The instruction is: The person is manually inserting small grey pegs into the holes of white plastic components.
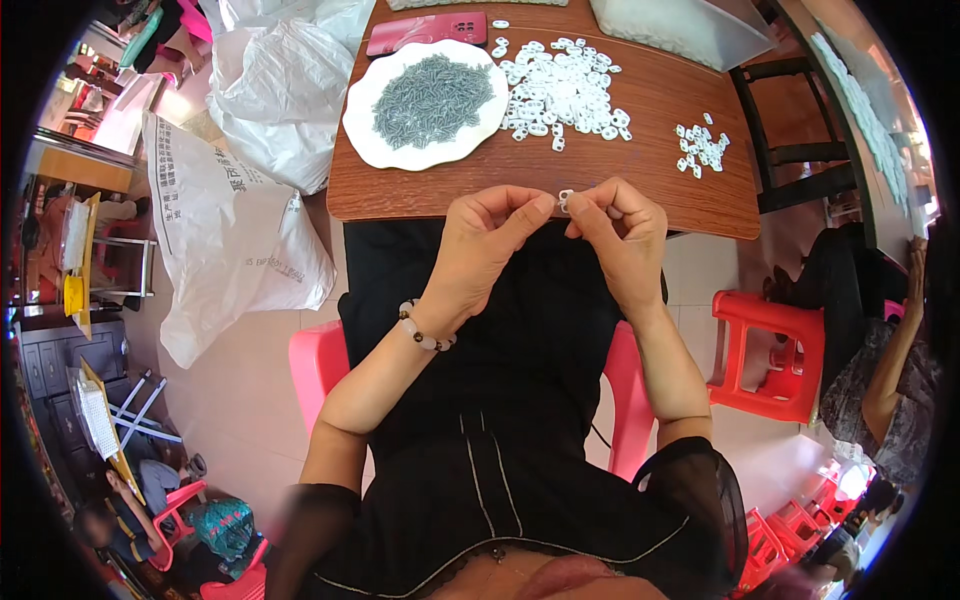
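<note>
My right hand (628,245) pinches a small white plastic piece (564,197) with holes, just past the table's near edge. Beside it, my left hand (482,245) has its thumb and forefinger pressed together, their tips close to the white piece. Whatever those left fingers hold is too small to make out. Ahead on the brown table (400,195) stands a white scalloped plate (362,125) heaped with small grey pins (435,100). Right of the plate lies a large pile of white two-holed pieces (560,90). Farther right is a smaller cluster of similar pieces (702,148).
A red phone (427,34) lies behind the plate. At the far right of the table sits a clear-walled bin (685,30) of white pieces. White sacks (225,240) stand on the floor at left. A red stool (765,355) and a seated person (880,370) are at right.
</note>
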Demonstrator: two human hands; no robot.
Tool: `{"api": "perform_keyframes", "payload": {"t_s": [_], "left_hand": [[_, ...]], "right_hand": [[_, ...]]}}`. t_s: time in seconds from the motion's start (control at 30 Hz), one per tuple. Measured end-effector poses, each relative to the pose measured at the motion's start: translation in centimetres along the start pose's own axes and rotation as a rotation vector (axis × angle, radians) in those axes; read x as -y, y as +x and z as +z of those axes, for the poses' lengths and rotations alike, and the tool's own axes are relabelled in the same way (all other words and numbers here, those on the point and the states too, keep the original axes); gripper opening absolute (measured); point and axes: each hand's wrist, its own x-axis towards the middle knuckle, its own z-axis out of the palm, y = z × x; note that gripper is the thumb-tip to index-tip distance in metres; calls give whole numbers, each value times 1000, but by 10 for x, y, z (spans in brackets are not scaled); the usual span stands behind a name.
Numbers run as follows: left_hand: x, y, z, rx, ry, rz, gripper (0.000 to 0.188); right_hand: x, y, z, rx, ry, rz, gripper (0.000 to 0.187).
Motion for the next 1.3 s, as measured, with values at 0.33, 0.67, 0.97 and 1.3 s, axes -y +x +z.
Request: {"api": "perform_keyframes", "payload": {"t_s": [0.33,0.67,0.97,1.3], "left_hand": [[7,1,-5,-19,-17,-28,18],[8,0,-5,-12,-17,-38,20],[19,2,-6,-70,193,244,13],[21,2,-8,-87,283,315,9]], "right_hand": [[0,-1,1,-4,-20,7,12],[-7,0,1,-3,-74,-28,13],[-5,-2,2,6,-247,-70,12],[-3,0,1,55,-194,9,13]]}}
